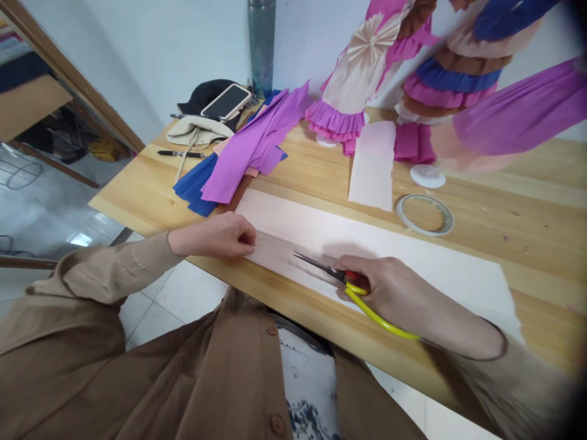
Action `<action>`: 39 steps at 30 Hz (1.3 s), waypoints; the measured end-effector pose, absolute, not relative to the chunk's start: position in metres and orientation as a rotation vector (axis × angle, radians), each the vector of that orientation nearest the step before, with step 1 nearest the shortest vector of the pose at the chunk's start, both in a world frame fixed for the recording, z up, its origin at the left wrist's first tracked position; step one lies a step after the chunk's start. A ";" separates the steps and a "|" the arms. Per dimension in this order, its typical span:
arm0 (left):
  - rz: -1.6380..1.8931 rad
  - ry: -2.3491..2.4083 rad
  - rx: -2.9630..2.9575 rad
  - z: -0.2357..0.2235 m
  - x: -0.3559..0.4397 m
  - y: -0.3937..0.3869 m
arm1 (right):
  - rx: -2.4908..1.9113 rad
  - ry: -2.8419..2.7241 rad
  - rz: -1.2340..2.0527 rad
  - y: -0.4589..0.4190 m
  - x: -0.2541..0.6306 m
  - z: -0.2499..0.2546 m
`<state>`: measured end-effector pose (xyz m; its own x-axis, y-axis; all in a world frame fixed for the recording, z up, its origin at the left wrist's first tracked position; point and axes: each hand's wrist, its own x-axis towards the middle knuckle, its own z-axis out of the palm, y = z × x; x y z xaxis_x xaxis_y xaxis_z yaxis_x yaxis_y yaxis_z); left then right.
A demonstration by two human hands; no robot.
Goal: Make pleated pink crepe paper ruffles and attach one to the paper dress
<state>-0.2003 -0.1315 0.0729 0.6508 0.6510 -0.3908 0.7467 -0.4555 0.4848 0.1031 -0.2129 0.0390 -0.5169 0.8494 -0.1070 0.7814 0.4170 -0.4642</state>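
Observation:
A long pale pink sheet of crepe paper (367,244) lies flat across the wooden table (527,226). My left hand (215,235) is closed, its fingers pinching the sheet's left end near the table's front edge. My right hand (394,290) grips yellow-handled scissors (353,287). The blades lie on the paper and point left toward my left hand, a short gap away from it.
Purple, blue and peach crepe sheets (250,146) are piled at the back left beside a phone (227,101) on a bag, a pen (181,154) and a bottle (261,43). A tape roll (425,214), a smaller pink sheet (373,165) and paper-dressed figures (367,67) stand behind.

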 end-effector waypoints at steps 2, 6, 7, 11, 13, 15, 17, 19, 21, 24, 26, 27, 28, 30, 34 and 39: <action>-0.192 1.096 2.233 0.073 -0.200 -0.132 | -1.479 -2.542 0.611 -0.214 0.103 0.036; -0.185 1.132 2.256 0.072 -0.200 -0.133 | -1.540 -2.551 0.520 -0.218 0.103 0.033; -0.184 1.130 2.258 0.072 -0.200 -0.133 | -1.554 -2.539 0.534 -0.218 0.103 0.033; -0.178 1.101 2.258 0.072 -0.201 -0.132 | -1.599 -2.432 0.662 -0.215 0.106 0.043; -0.164 1.091 2.251 0.071 -0.202 -0.131 | -1.573 -2.358 0.746 -0.213 0.109 0.050; -0.145 1.084 2.237 0.070 -0.204 -0.130 | -1.528 -2.302 0.821 -0.212 0.113 0.056; -0.133 1.080 2.227 0.069 -0.205 -0.129 | -1.514 -2.271 0.869 -0.211 0.116 0.060; -0.121 1.070 2.229 0.069 -0.206 -0.128 | -1.527 -2.256 0.900 -0.210 0.118 0.060; -0.119 1.055 2.228 0.069 -0.207 -0.128 | -1.529 -2.248 0.951 -0.210 0.120 0.059; -0.129 1.036 2.208 0.070 -0.208 -0.128 | -1.506 -2.255 1.054 -0.210 0.123 0.054; -0.122 1.028 2.207 0.070 -0.208 -0.128 | -1.516 -2.265 1.038 -0.211 0.124 0.052; -0.114 1.027 2.212 0.070 -0.208 -0.129 | -1.534 -2.268 0.979 -0.212 0.124 0.052; -0.111 1.028 2.217 0.070 -0.207 -0.129 | -1.555 -2.267 0.889 -0.213 0.124 0.052; -0.110 1.034 2.225 0.070 -0.206 -0.130 | -1.582 -2.248 0.673 -0.217 0.122 0.056; -0.108 1.026 2.238 0.070 -0.205 -0.130 | -1.457 -2.265 0.600 -0.224 0.109 0.062; -0.141 1.065 2.242 0.071 -0.205 -0.129 | -1.333 -2.513 0.606 -0.221 0.092 0.050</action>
